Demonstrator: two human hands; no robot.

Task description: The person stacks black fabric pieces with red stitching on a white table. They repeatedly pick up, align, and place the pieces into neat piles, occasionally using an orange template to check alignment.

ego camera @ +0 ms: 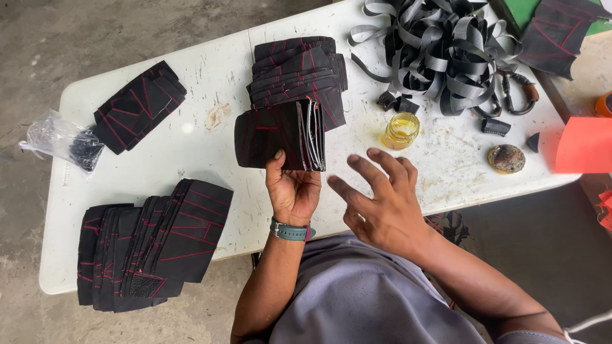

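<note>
presently the left hand has its grip closed on the lower edge of a small stack of black fabric pieces with red stitching, thumb on the face, fingers behind. the stack is held just above the table, near the middle of its near edge, its layered edges turned to the right and showing as thin pale-and-dark lines. long axis of the stack runs roughly across, parallel to the near edge; the stack lies directly beyond the left palm, away from the body.

the right hand is empty, fingers spread and loosely open, hovering beside and slightly nearer the body than the stack; its fingertips point toward the stack's exposed layered edge, close but apart. of the two, the left is on the stack; the right is the free one, nearest that edge.

surroundings: a taller pile of like pieces sits just beyond the held stack, toward the far edge. a fanned row of pieces overhangs the near-left corner; another bundle lies toward the left end beside a crumpled clear plastic bag. grey webbing straps, glossy and tangled, fill the far-right area. a small glass jar of yellowish liquid stands right of the stack. table top is white, scuffed and stained.
</note>
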